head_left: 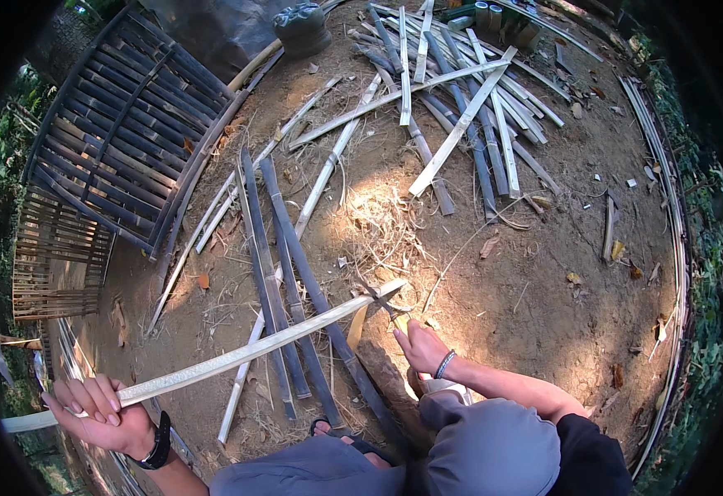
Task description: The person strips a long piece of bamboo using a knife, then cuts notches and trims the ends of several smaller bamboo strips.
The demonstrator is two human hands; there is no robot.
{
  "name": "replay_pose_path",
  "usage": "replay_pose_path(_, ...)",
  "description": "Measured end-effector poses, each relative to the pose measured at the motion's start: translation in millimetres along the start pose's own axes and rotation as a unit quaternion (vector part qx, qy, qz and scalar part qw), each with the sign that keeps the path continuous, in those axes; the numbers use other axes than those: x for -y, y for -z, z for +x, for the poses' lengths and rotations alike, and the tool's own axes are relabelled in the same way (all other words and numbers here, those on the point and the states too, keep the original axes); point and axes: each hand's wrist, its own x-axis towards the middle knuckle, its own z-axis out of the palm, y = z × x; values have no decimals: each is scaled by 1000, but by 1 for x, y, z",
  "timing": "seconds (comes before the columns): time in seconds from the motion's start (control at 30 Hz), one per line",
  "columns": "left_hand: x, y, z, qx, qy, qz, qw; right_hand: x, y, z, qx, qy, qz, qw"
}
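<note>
Our left hand (101,413) is closed around one end of a long pale bamboo strip (246,354), whose far end lies just beyond our right hand (419,345), which grips something unclear. The strip looks light, springy and sharp-edged; we hold it by its flat faces.

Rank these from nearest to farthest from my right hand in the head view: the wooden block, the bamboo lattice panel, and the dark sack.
1. Wooden block, just left of the right hand.
2. Bamboo lattice panel, far upper left.
3. Dark sack, at the top edge; close to the panel's distance, slightly farther.
</note>
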Motion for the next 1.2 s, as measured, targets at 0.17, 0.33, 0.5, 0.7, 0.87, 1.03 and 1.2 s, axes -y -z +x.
replay_pose_path(0.17, -11, 11, 28, 75, 9, -58, 995, -9, 15, 8, 12, 56, -17, 998)
replay_pose_path(0.33, 43, -21, 20, 18, 28, -53, 998, -37, 52, 47, -104, 67, -68, 990)
replay_pose_path(0.5, 44, -29, 6, 54, 37, -69, 995, -4, 28, 26, -83, 92, -11, 992)
replay_pose_path(0.7, 35, -25, -6, 82, 30, -69, 994, 53, 43, -11, -40, 252, 44, 966)
replay_pose_path(0.87, 33, -25, -13, 73, 31, -72, 994, 50, 36, -9, -79, 189, 42, 978)
replay_pose_path(1.03, 29, -30, -13, 76, 8, -52, 996, -61, 11, 36, -151, 15, -5, 988)
replay_pose_path(1.2, 31, -27, -13, 59, 24, -49, 997, 26, 19, 4, -112, 196, 36, 974)
